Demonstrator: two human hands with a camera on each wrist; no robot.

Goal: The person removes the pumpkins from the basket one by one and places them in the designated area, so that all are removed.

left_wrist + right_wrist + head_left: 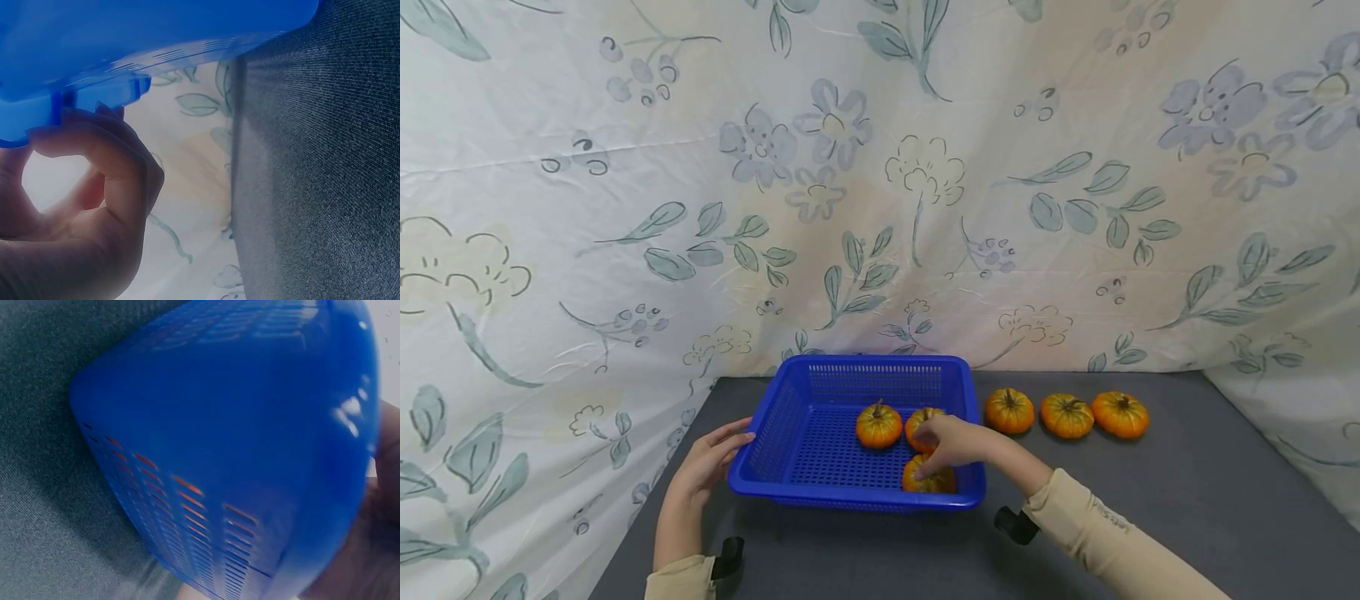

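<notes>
A blue plastic basket [857, 500] with slotted sides stands on the dark table. My left hand [703, 462] is at its left side, with curled fingers and thumb pinching the rim, as the left wrist view shows from below. Inside the basket are three small orange pumpkins. My right hand [955, 442] reaches over the right rim, its thumb on the front pumpkin [936, 479] and its fingers bent over that pumpkin's far side. Those fingers partly hide the pumpkin [917, 421] behind. A third pumpkin [878, 426] sits to their left.
Right of the basket, a pumpkin [1009, 411], another pumpkin [1066, 416] and one more pumpkin [1120, 415] stand in a row near the back of the dark table [1120, 492]. A flowered cloth [925, 208] hangs behind and along both sides.
</notes>
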